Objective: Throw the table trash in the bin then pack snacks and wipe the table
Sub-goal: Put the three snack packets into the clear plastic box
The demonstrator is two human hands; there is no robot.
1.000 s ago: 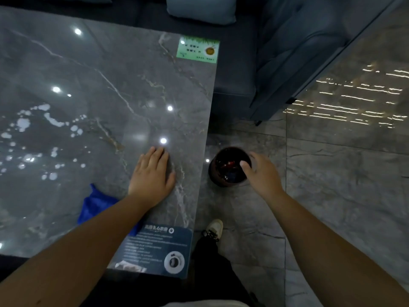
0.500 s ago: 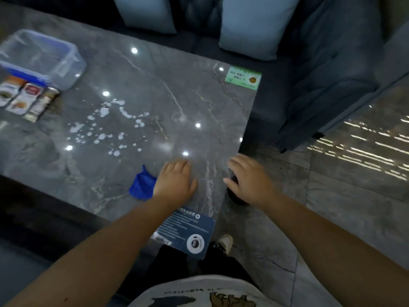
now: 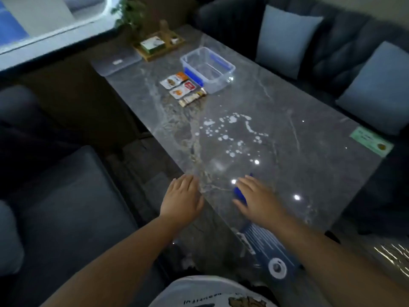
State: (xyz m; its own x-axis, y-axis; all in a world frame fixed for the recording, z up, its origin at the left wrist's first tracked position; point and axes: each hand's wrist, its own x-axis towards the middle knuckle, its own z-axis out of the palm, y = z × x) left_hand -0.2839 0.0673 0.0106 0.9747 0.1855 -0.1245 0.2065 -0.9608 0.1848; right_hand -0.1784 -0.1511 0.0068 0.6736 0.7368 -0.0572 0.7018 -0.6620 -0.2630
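- The snack packets [image 3: 182, 88] lie in a short row well ahead of both hands, touching or just beside the clear box [image 3: 208, 68], which stands open.
- Packing looks like the step in hand: reach past the spill [image 3: 230, 135], lift one packet at a time, and lay each flat in the box.
- The left hand [image 3: 182, 201] hovers spread and empty at the near edge of the surface [image 3: 309, 138].
- The right hand [image 3: 259, 200] rests flat, fingers open, over a blue cloth [image 3: 239, 193].
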